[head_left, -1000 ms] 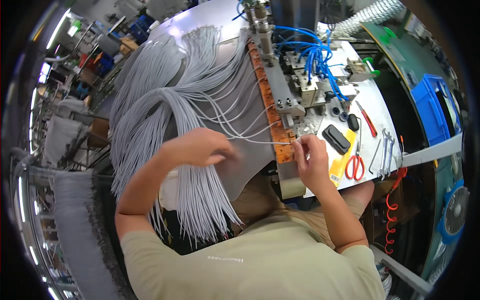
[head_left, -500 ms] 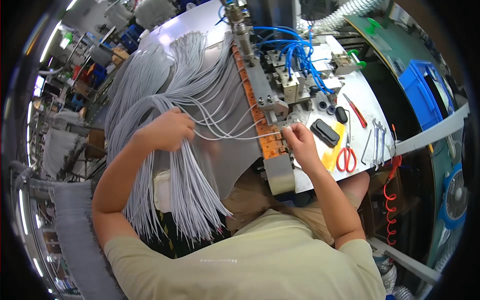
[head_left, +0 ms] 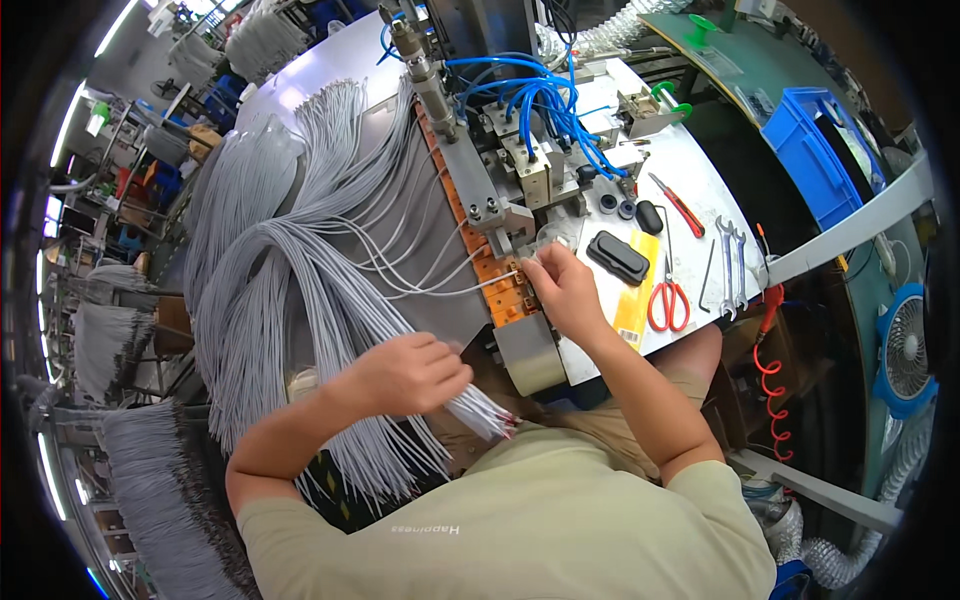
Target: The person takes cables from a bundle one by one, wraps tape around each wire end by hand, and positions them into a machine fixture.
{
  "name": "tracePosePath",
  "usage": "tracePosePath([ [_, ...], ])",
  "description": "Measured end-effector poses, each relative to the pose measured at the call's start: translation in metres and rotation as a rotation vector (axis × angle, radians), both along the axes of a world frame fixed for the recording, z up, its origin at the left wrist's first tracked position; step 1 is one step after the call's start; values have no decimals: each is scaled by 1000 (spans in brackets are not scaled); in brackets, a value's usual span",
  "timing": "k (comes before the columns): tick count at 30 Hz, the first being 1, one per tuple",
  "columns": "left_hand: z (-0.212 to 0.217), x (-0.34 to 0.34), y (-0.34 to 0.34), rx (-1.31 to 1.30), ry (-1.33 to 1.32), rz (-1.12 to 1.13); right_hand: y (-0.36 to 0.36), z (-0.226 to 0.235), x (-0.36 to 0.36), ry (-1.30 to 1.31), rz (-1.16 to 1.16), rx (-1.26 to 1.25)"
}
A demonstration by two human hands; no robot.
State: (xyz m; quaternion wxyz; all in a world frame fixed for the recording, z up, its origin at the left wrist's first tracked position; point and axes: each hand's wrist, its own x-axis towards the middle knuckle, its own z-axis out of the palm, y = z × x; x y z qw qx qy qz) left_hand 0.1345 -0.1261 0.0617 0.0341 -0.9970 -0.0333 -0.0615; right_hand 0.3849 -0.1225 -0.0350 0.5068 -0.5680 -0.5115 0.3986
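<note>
A thick bundle of grey cables (head_left: pixel 300 290) drapes over the table edge toward my lap. My left hand (head_left: pixel 412 374) is closed around part of it, close to the red-tipped cable ends (head_left: pixel 495 415) that stick out past my fingers. At the near part of the orange fixture strip (head_left: pixel 503 292), my right hand (head_left: pixel 562 288) pinches the end of a single grey cable (head_left: pixel 450 292); my fingers hide its tip. Several other cables curve from the bundle to slots farther along the strip.
Behind the strip stands a metal press with blue air hoses (head_left: pixel 560 100). Right of my right hand lie a black case (head_left: pixel 618 257), red-handled scissors (head_left: pixel 668 305), a red knife (head_left: pixel 678 205) and wrenches (head_left: pixel 733 265). Farther right are a blue crate (head_left: pixel 815 160) and a fan (head_left: pixel 905 345).
My left hand has come down and right along the bundle and pulled some cable ends toward the strip. My right hand stays at the fixture. The whole view has shifted slightly.
</note>
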Motion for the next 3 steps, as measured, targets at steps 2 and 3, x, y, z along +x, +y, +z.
tracePosePath([
  [2,7,17,-5,-88,-18,-50,1,-1,0,-40,-3,-2],
  [3,12,25,-9,-130,-27,-73,2,-2,1,-72,-2,0],
])
